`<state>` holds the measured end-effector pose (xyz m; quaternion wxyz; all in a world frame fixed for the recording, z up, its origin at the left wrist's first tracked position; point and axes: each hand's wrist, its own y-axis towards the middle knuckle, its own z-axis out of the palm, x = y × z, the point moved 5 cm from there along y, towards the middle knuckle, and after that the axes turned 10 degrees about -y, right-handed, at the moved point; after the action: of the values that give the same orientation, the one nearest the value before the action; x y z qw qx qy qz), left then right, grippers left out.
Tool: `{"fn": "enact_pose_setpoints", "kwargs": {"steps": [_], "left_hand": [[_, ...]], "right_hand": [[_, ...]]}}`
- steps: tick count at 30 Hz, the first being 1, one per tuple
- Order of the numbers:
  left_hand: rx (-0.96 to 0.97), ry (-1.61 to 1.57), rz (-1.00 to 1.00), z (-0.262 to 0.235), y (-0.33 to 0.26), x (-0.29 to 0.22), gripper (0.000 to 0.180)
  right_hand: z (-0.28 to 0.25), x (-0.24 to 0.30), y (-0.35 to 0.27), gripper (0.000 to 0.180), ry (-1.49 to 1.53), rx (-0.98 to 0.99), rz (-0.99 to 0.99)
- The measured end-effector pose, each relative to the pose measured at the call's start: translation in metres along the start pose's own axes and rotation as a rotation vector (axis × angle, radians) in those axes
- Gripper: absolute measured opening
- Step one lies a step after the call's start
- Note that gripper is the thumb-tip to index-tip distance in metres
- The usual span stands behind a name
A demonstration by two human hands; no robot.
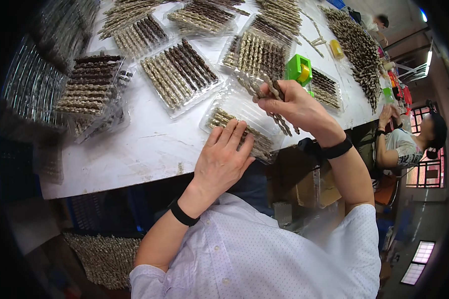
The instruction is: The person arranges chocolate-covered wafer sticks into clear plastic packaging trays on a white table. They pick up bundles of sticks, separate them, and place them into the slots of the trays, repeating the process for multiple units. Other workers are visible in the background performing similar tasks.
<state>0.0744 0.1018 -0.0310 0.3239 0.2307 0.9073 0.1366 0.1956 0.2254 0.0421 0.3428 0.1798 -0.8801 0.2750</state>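
A person's left hand lies flat, fingers spread, on twisted sticks in a clear tray at the white table's edge. The right hand grips several more sticks above it. This tray looks partly filled; filled trays lie behind.

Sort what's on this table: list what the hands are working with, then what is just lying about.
In hand:
- left hand pressing twisted sticks in the clear tray
- right hand gripping a bunch of twisted sticks

Lying about:
- filled trays
- green tape dispenser
- loose stick pile
- yellow roll
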Motion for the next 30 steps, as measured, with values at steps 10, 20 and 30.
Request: {"fn": "enact_pose_setpoints", "kwargs": {"steps": [10, 20, 30], "left_hand": [[-0.01, 0.006, 0.006, 0.0, 0.0, 0.001, 0.046], [-0.049, -0.026, 0.014, 0.001, 0.0, 0.001, 0.046], [-0.025, -0.019, 0.038, 0.003, -0.001, 0.002, 0.046]], "right_hand": [[0.009, 0.001, 0.008, 0.02, -0.464, -0.099, -0.213], [0.031, -0.008, 0.02, 0.016, -0.661, -0.113, -0.25], [0.032, -0.024, 0.03, 0.024, -0.748, -0.146, -0.42]]}}
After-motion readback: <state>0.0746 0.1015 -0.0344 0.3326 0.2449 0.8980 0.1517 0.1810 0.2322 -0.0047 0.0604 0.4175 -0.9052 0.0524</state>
